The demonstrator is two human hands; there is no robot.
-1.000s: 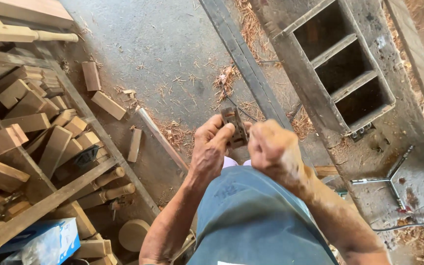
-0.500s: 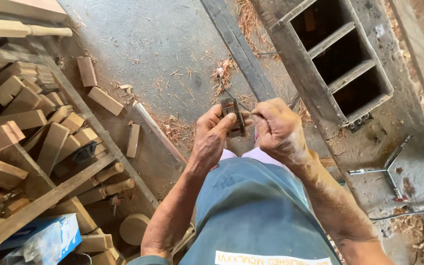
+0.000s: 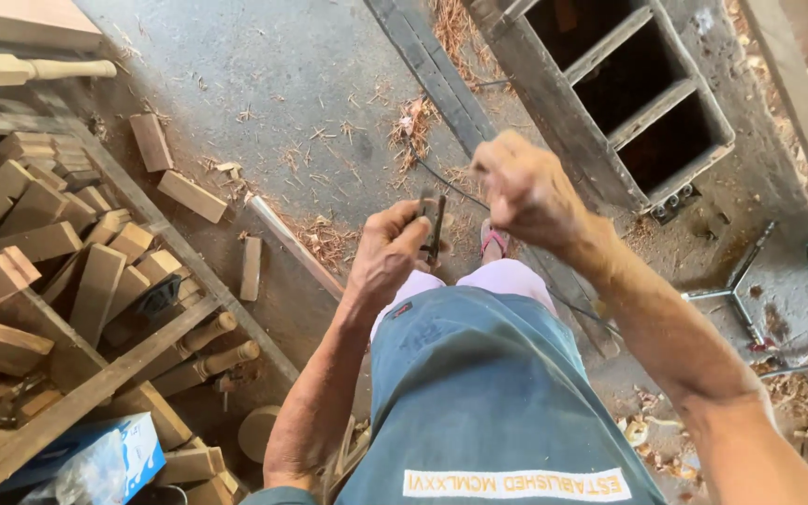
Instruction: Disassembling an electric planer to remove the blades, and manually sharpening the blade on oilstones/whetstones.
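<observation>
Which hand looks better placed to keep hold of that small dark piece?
Left. The left hand pinches the dark flat piece between thumb and fingers; the right hand is a raised fist, apart from it.

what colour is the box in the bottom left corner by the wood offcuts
Blue with white patches; the box shows in the head view, partly tucked under a wooden beam.

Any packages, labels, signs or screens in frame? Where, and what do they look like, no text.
Blue box: bottom left, under the wood offcuts, rectangular, blue and white, clear plastic spilling out.
Shirt print: bottom centre on the grey-blue shirt, a white strip with yellow lettering.
Small red tag: on the shirt, below the left hand.
No signs or screens.
</observation>
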